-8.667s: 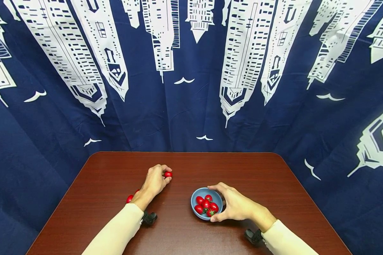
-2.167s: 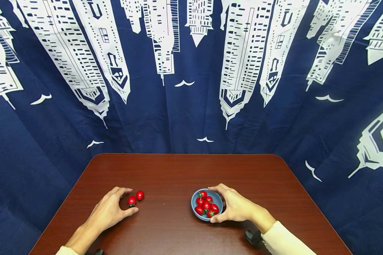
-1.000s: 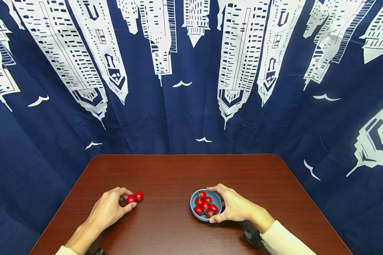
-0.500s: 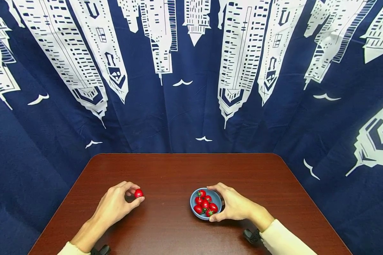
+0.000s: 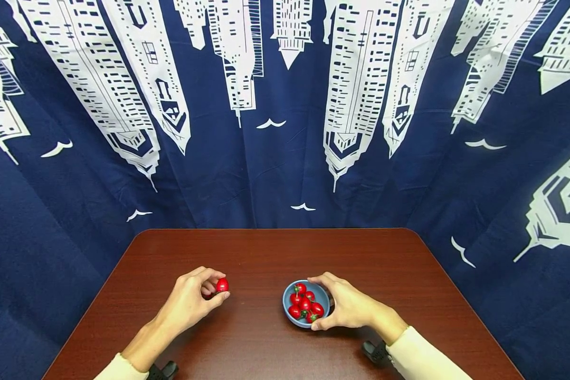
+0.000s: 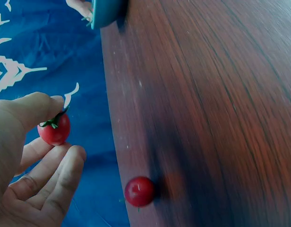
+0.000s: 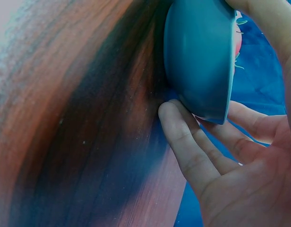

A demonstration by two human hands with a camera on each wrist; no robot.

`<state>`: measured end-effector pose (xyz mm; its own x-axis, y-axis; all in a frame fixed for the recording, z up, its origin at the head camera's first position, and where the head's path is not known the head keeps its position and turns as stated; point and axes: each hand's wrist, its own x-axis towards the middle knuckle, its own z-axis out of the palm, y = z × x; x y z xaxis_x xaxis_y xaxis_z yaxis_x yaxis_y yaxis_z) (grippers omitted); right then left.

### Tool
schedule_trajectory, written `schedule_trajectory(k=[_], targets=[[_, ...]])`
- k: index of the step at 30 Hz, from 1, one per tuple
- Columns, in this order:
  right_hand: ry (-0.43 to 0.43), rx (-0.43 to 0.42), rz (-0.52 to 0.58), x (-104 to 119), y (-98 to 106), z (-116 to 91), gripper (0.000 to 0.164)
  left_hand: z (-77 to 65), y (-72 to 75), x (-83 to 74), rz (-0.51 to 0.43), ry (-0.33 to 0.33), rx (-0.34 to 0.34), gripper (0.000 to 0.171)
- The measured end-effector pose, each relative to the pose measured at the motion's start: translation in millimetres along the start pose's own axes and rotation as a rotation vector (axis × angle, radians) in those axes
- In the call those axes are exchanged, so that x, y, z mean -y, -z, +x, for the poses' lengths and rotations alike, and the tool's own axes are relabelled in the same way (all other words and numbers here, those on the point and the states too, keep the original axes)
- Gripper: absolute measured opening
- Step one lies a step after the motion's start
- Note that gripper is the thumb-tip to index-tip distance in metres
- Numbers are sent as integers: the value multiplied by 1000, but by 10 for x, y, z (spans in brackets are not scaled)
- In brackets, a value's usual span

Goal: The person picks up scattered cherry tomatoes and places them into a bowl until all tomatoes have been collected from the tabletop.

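My left hand (image 5: 187, 301) pinches a red cherry tomato (image 5: 222, 285) between thumb and fingertips, left of the bowl. In the left wrist view this tomato (image 6: 55, 129) shows its green stem end toward the thumb. A second cherry tomato (image 6: 140, 191) lies on the table in that view; from the head my left hand hides it. My right hand (image 5: 349, 303) grips the small blue bowl (image 5: 320, 293) by its right side, thumb at the near rim and fingers at the far rim. Several cherry tomatoes (image 5: 305, 304) sit inside the bowl, some with green stems.
The brown wood-grain table (image 5: 261, 353) has rounded far corners. Directly behind it hangs a dark blue curtain (image 5: 266, 174) printed with white buildings and birds. A dark wrist device (image 5: 376, 352) sits under the right forearm, close above the table.
My left hand has closed on one of the two tomatoes at the left, lifted it and moved right toward the bowl. Earlier another tomato joined those in the bowl. The right hand stays put.
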<state>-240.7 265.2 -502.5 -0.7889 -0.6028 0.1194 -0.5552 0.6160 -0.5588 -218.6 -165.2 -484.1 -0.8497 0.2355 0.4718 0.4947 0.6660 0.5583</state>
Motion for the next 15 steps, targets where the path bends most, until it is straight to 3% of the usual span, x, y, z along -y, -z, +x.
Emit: schedule_trajectory(k=[7, 15], targets=[[-2, -7, -16, 12, 7, 13, 102, 49, -99, -72, -99, -14, 32, 37], [-1, 2, -7, 11, -2, 3, 103, 95, -232, -147, -142, -34, 69, 36]])
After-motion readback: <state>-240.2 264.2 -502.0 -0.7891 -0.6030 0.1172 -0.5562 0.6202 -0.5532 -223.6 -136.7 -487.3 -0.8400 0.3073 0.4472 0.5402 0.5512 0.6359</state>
